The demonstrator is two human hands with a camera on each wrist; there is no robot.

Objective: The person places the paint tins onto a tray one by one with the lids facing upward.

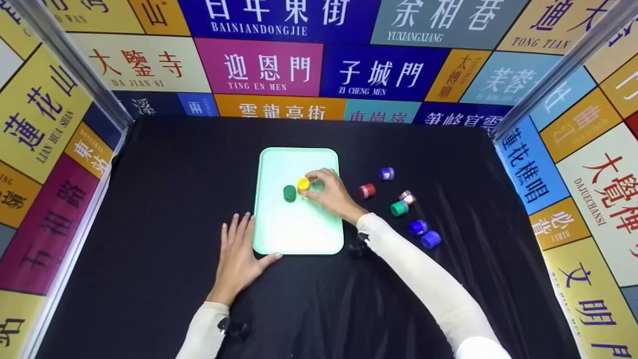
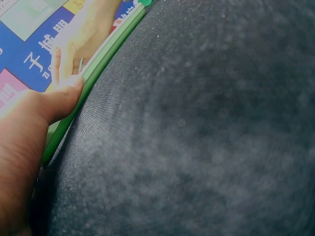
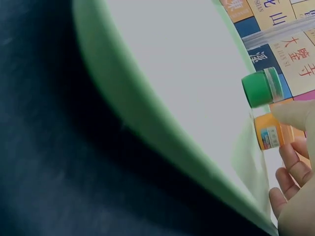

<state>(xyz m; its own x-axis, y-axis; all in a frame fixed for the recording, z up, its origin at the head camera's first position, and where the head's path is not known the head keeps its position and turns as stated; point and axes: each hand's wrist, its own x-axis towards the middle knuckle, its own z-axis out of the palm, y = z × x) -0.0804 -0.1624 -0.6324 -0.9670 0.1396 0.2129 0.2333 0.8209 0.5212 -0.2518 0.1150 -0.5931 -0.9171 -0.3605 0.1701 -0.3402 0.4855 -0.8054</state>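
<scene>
The yellow jar (image 1: 302,184) looks upright at the tray (image 1: 299,232). Your right hand (image 1: 330,193), the nearer one, pinches it, at nine o'clock. The green jar (image 1: 289,193) sits at its eight o'clock. Your left hand (image 1: 240,255), fingers straight, touches the tray's edge; from there, yellow lies between one and two.

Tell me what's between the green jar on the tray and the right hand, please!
The yellow jar. In the head view it is between the green jar on the tray and the right hand, which pinches it.
</scene>
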